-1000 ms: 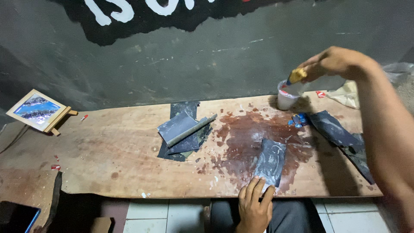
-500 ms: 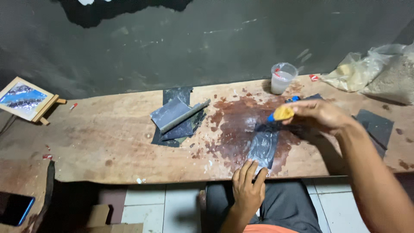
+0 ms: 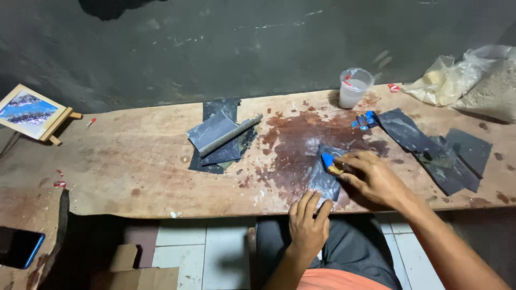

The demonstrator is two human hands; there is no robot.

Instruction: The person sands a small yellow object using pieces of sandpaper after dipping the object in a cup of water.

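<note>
A dark sheet of sandpaper (image 3: 325,180) lies on the wet, stained part of the wooden board (image 3: 140,161) near its front edge. My left hand (image 3: 307,223) presses flat on the sheet's near end, fingers spread. My right hand (image 3: 373,178) grips a small brush with a yellow handle and blue head (image 3: 329,162); its tip touches the sheet. A clear plastic cup of cloudy water (image 3: 353,88) stands at the back of the board.
More dark sandpaper sheets (image 3: 438,147) lie to the right and a stack with a grey bar (image 3: 223,134) to the left. Plastic bags of powder (image 3: 473,80) sit at the far right. A small framed picture (image 3: 32,111) stands at the left; a phone (image 3: 19,247) lies below.
My right hand came from the cup at the back down to the sandpaper sheet with the brush. My left hand stayed on the sheet's near end.
</note>
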